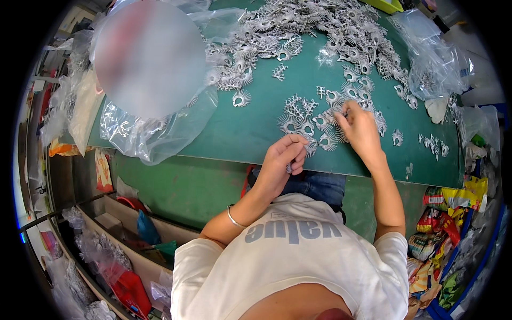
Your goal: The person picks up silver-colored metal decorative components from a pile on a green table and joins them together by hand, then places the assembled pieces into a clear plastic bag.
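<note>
At the near edge of the green table (250,128), my left hand (284,159) is closed with its fingers curled. A bit of a small grey metal piece shows under those fingers; its shape is mostly hidden. To its right and farther in, my right hand (361,128) pinches thumb and forefinger over a cluster of grey fan-shaped metal pieces (305,127). Something small and grey sits at that pinch, too covered to tell its kind. Beside the cluster lie grey branch-shaped metal pieces (300,105). A single fan-shaped piece (398,137) lies right of my right hand.
A large heap of similar grey pieces (341,26) covers the table's far side. Clear plastic bags (160,140) lie at the left, another bag (433,56) at the far right. Open boxes (154,226) stand below left, colourful packages (442,224) below right. A blurred disc hides the upper left.
</note>
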Tool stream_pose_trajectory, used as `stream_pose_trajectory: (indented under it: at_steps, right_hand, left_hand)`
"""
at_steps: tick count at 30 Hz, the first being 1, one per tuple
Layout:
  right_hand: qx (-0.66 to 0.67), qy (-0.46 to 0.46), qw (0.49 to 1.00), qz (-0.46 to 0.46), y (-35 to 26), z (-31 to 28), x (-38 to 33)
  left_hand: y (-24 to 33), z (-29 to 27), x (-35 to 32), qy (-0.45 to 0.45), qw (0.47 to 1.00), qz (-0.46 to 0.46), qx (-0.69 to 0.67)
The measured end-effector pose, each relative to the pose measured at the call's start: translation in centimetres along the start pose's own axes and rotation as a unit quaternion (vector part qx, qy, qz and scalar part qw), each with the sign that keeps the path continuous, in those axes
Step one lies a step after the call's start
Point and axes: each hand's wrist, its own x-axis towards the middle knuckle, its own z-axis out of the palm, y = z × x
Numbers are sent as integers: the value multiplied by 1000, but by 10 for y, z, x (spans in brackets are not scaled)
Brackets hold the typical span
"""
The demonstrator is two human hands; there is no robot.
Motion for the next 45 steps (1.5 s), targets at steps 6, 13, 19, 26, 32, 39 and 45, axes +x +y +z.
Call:
stream_pose_trajectory:
  at_steps: [6,13,19,26,32,39,45]
  right_hand:
    - [-40,-30,996,77,6,-22,-1]
    - [16,-66,994,-83,-19,23,31]
    - [109,3,992,-59,-11,8,36]
    - [404,-118,907,-10,5,13,19]
    - [364,-209,908,6,-27,14,8]
    - [209,-40,977,20,-17,16,43]
    - [-14,-16,992,-127,-50,37,47]
  left_hand:
    - [3,-8,1,32,990,96,102]
    - [-1,-9,7,24,968,165,189]
    - [5,-20,12,27,967,194,165]
    - [16,-10,19,85,848,326,409]
    - [6,-21,24,17,941,213,264]
    - [23,-22,-11,101,949,138,266]
    - [19,-20,-9,97,968,105,206]
